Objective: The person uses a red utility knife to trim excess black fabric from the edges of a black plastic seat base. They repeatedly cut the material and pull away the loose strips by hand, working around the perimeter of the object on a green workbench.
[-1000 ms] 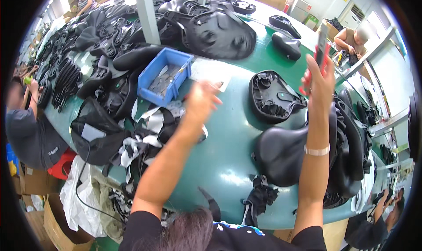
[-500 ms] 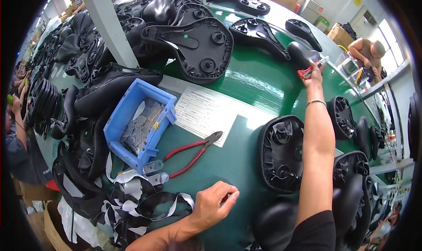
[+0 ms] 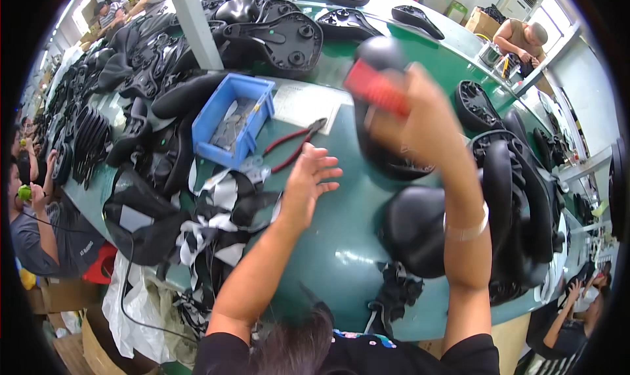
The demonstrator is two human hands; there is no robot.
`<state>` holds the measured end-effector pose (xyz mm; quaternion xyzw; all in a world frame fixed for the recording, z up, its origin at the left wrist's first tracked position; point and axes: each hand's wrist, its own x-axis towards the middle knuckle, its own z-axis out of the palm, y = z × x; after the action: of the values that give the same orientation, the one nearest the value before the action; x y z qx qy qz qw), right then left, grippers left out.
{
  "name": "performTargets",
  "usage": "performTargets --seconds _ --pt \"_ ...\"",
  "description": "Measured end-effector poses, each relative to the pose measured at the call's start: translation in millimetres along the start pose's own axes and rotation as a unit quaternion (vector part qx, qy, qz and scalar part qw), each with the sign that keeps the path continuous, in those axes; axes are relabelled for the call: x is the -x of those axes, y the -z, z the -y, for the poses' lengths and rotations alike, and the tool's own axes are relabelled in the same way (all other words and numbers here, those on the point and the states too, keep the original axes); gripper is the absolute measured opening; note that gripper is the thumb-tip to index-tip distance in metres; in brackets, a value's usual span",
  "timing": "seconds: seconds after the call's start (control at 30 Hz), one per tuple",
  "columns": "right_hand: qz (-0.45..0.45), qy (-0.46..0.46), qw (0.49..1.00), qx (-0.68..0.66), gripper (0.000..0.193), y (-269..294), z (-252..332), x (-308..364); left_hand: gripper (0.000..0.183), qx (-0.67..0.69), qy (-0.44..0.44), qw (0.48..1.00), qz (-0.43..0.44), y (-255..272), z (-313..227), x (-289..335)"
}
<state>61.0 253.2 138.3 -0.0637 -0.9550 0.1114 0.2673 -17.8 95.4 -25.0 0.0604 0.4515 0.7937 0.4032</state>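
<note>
right hand (image 3: pixel 423 122), gripping a blurred red tool (image 3: pixel 377 88) by a black saddle (image 3: pixel 384 163); left hand (image 3: pixel 310 183), empty and loosely spread, near red-handled pliers (image 3: pixel 298 137); hazard, i'd say: a hasty swing could scuff that saddle.

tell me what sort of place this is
Probably a factory workshop handling saddles: many black, smooth, saddle-shaped seats crowd a long, glossy green worktable, red-handled metal cutters lie beside an open blue plastic bin, and a person in a brown top works nearby.

white sheet (image 3: pixel 302 104) of small print on green table (image 3: pixel 335 227), pale lettering (image 3: pixel 87 247) on co-worker's dark shirt (image 3: pixel 73 232), neither clearly legible
</note>
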Motion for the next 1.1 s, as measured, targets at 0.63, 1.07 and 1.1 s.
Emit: performTargets --seconds 0.63,1.07,1.1 --pt "0.148 0.049 0.988 0.022 0.055 16 41 227 0.049 -0.309 0.111 0.936 0.130 11 -59 91" --pt "0.147 -0.219 0.961 -0.082 0.059 -9 114 291 0.041 -0.336 0.048 0.940 -0.019 57 -33 127" --pt "0.133 -0.218 0.957 -0.138 0.058 -9 108 285 0.042 -0.261 0.049 0.963 -0.049 61 -28 138"
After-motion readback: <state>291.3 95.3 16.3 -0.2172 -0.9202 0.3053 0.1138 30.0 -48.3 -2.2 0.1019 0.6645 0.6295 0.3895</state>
